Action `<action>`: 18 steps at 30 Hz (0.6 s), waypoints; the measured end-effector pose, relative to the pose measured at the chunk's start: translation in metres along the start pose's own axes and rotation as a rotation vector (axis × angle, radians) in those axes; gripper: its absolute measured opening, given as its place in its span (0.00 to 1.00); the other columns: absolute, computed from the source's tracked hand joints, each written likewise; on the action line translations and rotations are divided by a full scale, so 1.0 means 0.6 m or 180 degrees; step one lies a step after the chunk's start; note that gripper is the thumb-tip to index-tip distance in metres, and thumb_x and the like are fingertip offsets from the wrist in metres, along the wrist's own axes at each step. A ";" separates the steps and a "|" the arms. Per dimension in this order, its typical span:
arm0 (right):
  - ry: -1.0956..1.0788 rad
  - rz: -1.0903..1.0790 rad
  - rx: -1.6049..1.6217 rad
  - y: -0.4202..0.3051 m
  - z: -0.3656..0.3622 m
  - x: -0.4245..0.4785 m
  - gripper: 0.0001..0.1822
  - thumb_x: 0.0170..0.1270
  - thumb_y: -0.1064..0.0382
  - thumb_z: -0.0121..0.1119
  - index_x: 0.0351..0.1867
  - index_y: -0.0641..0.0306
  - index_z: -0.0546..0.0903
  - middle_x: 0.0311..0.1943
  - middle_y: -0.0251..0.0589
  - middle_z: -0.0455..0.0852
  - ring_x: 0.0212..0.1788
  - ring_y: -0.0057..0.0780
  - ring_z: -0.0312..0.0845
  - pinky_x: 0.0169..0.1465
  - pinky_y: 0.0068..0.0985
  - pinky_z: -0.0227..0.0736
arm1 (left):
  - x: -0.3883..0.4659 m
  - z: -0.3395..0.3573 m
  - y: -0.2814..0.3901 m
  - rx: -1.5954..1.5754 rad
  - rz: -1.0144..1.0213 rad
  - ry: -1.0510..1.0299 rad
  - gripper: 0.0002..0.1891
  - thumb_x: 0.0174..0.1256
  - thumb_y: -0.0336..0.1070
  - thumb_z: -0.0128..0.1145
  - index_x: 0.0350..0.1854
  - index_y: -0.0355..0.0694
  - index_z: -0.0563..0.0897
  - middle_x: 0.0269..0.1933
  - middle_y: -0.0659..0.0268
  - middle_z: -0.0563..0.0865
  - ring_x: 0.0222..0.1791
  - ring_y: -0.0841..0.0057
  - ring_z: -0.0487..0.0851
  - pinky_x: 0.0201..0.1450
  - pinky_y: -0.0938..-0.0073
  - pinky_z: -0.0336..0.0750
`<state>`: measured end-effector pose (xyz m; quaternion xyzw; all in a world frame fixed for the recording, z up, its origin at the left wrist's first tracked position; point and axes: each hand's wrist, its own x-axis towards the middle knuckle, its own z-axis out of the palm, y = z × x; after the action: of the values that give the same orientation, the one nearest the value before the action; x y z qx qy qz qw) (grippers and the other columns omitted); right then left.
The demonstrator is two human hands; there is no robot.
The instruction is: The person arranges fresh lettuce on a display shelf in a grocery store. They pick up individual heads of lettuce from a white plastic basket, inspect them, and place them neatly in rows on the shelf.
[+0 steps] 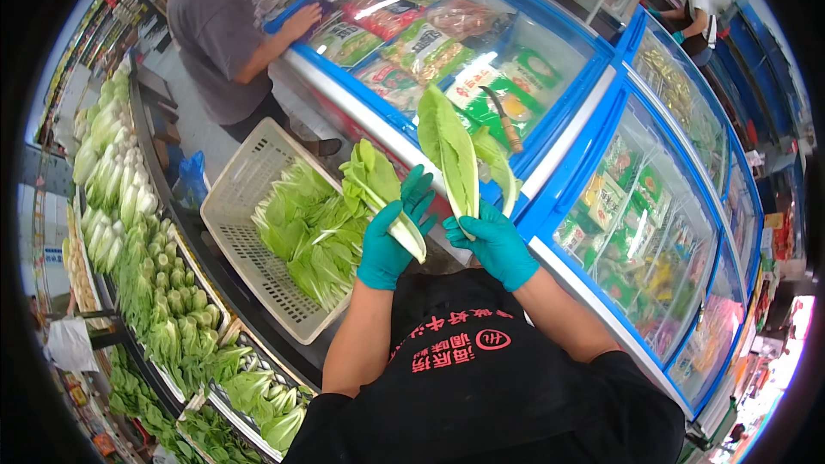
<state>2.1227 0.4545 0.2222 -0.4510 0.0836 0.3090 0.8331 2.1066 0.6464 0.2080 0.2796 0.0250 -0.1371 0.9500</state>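
Green gloves cover both of my hands. My left hand [396, 232] holds a leafy green stalk [403, 232] against its palm, its pale base pointing towards me. Pinched by the stem in my right hand [493, 245] is a long, upright lettuce-like leaf [448, 148]. A second, curled leaf [495, 164] stands behind that hand; its lower end is hidden. Left of my hands, a cream plastic crate [235, 219] contains a heap of loose green leaves [309, 232]. A curved-blade knife with a wooden handle [511, 132] lies on the freezer's glass lid, beyond my right hand.
Blue-framed chest freezers [541, 222] with packaged food stand ahead and to the right. A vegetable display [174, 296] curves along the left. One person [216, 38] leans on the far freezer edge; another person [699, 19] is at the upper right. A blue plastic bag [192, 175] sits behind the crate.
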 end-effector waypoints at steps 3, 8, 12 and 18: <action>0.0242 -0.0214 -0.0457 -0.014 -0.014 0.005 0.24 0.63 0.66 0.58 0.60 0.67 0.68 0.40 0.43 0.83 0.38 0.27 0.81 0.40 0.22 0.77 | 0.022 0.039 -0.020 -0.0010 0.0096 0.0121 0.37 0.61 0.51 0.53 0.72 0.47 0.58 0.72 0.69 0.61 0.70 0.69 0.57 0.69 0.59 0.50; 0.0208 -0.0622 -0.0882 -0.002 -0.025 0.011 0.29 0.67 0.69 0.50 0.69 0.64 0.57 0.50 0.45 0.79 0.37 0.27 0.81 0.38 0.25 0.80 | 0.066 0.028 -0.063 0.0693 0.0344 0.0799 0.34 0.69 0.54 0.48 0.71 0.41 0.57 0.68 0.61 0.66 0.63 0.68 0.69 0.67 0.65 0.60; -0.0159 -0.0707 -0.0686 -0.014 -0.025 0.009 0.28 0.69 0.70 0.42 0.71 0.59 0.55 0.52 0.48 0.78 0.34 0.32 0.81 0.37 0.29 0.82 | 0.063 0.013 -0.054 0.1900 -0.0452 0.1623 0.28 0.65 0.52 0.56 0.59 0.36 0.72 0.52 0.61 0.80 0.51 0.72 0.79 0.53 0.70 0.74; -0.0534 0.0255 0.0587 -0.047 -0.024 0.022 0.27 0.70 0.60 0.49 0.68 0.58 0.61 0.48 0.48 0.81 0.32 0.33 0.82 0.34 0.30 0.81 | 0.056 0.151 0.003 0.2155 -0.0323 0.1813 0.20 0.60 0.42 0.63 0.48 0.31 0.79 0.41 0.60 0.84 0.38 0.75 0.83 0.39 0.75 0.78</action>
<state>2.1520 0.4374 0.2282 -0.3414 0.0596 0.3697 0.8621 2.1370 0.5911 0.2810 0.5999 0.2531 -0.1015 0.7521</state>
